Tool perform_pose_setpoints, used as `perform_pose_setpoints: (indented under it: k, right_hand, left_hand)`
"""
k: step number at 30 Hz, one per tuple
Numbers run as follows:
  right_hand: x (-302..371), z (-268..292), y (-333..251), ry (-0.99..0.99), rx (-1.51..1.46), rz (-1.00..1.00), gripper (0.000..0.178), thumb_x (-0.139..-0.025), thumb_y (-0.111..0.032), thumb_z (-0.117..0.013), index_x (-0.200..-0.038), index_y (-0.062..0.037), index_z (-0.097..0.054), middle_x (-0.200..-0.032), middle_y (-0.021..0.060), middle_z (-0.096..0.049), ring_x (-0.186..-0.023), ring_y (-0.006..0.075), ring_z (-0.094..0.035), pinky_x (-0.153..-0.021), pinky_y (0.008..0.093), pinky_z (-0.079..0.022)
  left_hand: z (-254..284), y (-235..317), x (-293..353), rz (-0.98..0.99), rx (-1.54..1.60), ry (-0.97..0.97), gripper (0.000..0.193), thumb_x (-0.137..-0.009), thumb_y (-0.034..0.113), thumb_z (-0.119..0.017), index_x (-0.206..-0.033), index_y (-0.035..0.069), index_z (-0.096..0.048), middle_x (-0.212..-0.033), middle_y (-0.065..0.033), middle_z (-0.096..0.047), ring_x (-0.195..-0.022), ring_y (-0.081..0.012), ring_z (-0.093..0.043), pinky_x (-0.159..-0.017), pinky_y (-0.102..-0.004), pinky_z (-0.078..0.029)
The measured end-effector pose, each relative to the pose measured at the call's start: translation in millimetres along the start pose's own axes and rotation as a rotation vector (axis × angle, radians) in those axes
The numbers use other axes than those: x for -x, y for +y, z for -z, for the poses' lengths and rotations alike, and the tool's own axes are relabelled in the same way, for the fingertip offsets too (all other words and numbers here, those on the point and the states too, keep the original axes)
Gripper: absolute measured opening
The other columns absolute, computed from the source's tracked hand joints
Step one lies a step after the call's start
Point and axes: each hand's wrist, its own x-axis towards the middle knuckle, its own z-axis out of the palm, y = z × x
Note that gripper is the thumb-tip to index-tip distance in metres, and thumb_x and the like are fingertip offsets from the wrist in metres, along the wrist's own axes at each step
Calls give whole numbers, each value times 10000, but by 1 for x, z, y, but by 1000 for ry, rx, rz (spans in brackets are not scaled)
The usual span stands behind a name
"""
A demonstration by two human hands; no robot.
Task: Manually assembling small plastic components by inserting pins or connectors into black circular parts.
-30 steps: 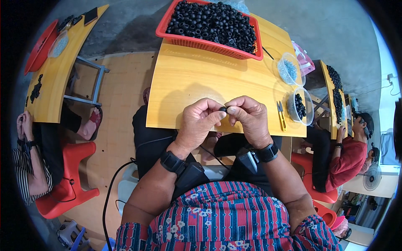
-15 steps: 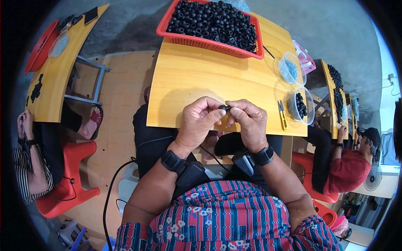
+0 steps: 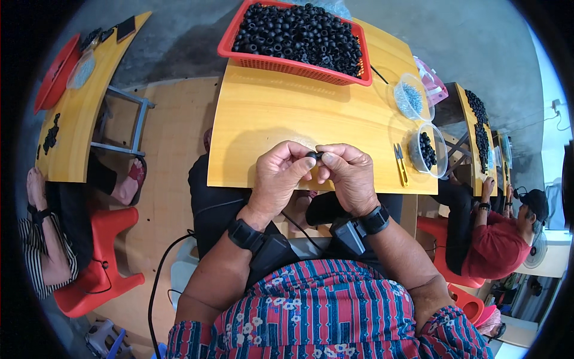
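Observation:
Between my two hands, over the near edge of the wooden table (image 3: 269,102), is a small round black part (image 3: 314,155). My left hand (image 3: 281,173) pinches it from the left with thumb and forefinger. From the other side my right hand (image 3: 348,176) closes its thumb and fingertips on it. The fingers cover most of the part, so its exact kind does not show. A red plastic basket (image 3: 293,64) at the table's far side is heaped with black ring-like pieces (image 3: 299,36).
To the right lie yellow-handled thread snips (image 3: 402,167), by a clear tub (image 3: 441,157) of black pieces. Behind it stands a clear tub (image 3: 418,81) of small pale-blue bits. Co-workers sit at tables on both sides, one in a red shirt (image 3: 493,245). A black cable (image 3: 156,263) hangs at my left.
Both hands keep the black part pinched and have shifted slightly left. The whole view has moved a little. No piece has been put down or picked up.

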Motion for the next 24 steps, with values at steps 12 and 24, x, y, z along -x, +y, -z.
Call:
perform_pose_setpoints:
  k: [12,24]
  right_hand:
    - [-1,2,3,-65,-206,-128,154,-923,-78,-616,-1037,19,-652,-793,64,-647,-668,125,-596,-642,264,-527]
    - [-11,12,-13,-316,-262,-386,257,-934,-203,-622,-1056,23,-636,-840,55,-642,-679,108,-590,-650,247,-524]
  left_hand:
    - [-1,-1,0,-49,5,-12,96,-897,56,-652,-967,4,-610,-855,-21,-622,-750,-68,-580,-698,-206,-501]
    - [3,-8,-1,-151,-50,-13,96,-888,65,-668,-958,10,-632,-877,-14,-602,-776,-77,-563,-710,-226,-483]
